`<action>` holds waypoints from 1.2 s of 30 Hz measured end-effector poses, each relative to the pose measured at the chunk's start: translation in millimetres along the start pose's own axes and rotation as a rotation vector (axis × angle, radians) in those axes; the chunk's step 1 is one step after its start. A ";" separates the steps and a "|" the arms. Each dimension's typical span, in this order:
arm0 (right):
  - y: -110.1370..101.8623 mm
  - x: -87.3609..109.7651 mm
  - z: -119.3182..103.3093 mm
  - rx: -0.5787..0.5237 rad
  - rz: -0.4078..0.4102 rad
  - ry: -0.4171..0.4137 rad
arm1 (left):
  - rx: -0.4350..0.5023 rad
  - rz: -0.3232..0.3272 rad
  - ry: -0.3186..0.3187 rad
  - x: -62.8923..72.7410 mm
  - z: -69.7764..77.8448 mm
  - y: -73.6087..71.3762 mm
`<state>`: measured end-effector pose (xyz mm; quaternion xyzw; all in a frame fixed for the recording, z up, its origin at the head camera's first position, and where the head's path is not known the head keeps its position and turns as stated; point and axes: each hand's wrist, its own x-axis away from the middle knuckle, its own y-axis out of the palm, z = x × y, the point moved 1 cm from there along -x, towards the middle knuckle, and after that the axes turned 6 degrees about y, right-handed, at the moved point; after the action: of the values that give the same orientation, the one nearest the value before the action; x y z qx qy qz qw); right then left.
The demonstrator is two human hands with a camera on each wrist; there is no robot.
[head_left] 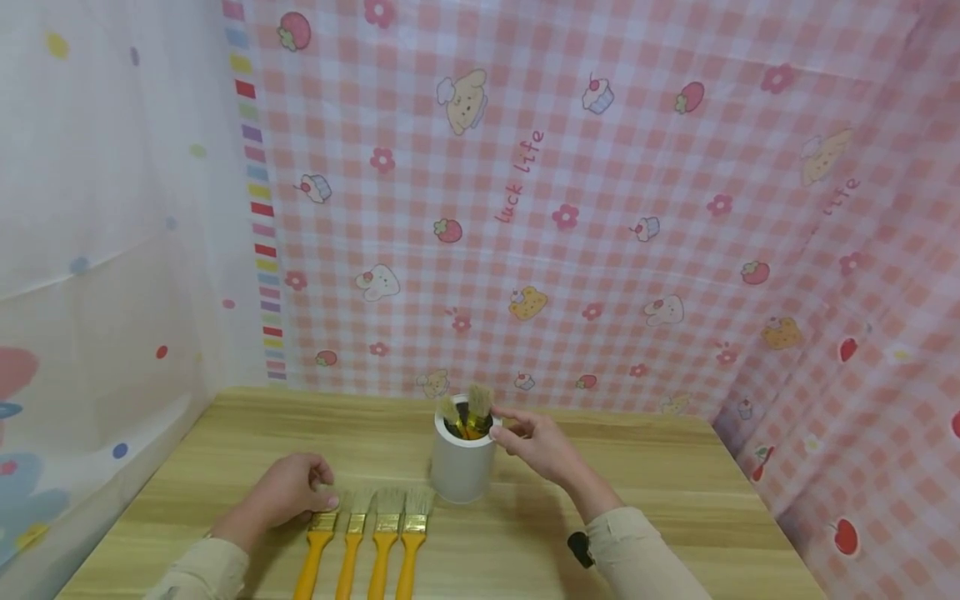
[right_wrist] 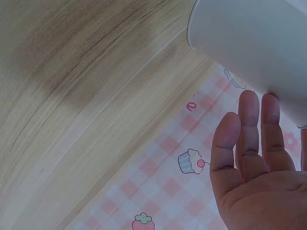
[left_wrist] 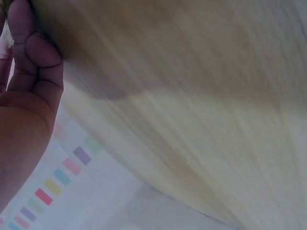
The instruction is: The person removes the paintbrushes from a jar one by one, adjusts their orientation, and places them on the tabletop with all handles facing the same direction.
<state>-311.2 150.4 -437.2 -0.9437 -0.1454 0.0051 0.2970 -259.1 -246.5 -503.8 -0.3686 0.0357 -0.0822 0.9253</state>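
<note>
While the leftmost brush (head_left: 318, 546) is laid at eight o'clock from the cup (head_left: 461, 477), its bristles are partly hidden by the left hand (head_left: 291, 487) (whether pinched cannot be told). Likely light, stiff-handled, soft-tipped; best held mid-handle. The cup's three-o'clock rim is touched by the right hand (head_left: 538, 447), fingers extended, no grip seen. Brush's handle end cut off.

A small, cloth-screened nook is formed around a wood-grain desk (head_left: 540, 546). Its back is closed off by a pink checked cloth (head_left: 480, 187) printed with strawberries, cupcakes and "luck life", its left by a white dotted cloth (head_left: 112, 179), its right by more checked fabric (head_left: 892, 400). Whether a home or studio is screened off cannot be told.
</note>
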 end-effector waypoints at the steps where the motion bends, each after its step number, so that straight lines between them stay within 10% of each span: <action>1: -0.5 0.3 0.2 0.000 0.001 0.002 | -0.001 -0.002 0.001 -0.3 0.5 0.3; 17: -1.8 0.9 1.2 -0.009 -0.005 -0.017 | 0.005 0.040 -0.049 -3.9 7.4 -3.5; 26: -0.5 0.9 0.8 -0.020 -0.011 -0.007 | 0.016 0.095 0.047 -26.7 81.6 10.9; 36: -0.5 1.6 2.4 -0.017 -0.021 -0.032 | -0.094 0.300 0.045 -56.2 148.5 45.3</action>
<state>-310.0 152.6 -438.7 -0.9445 -0.1600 0.0159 0.2866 -290.0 -103.7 -426.9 -0.4003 0.1146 0.0504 0.9078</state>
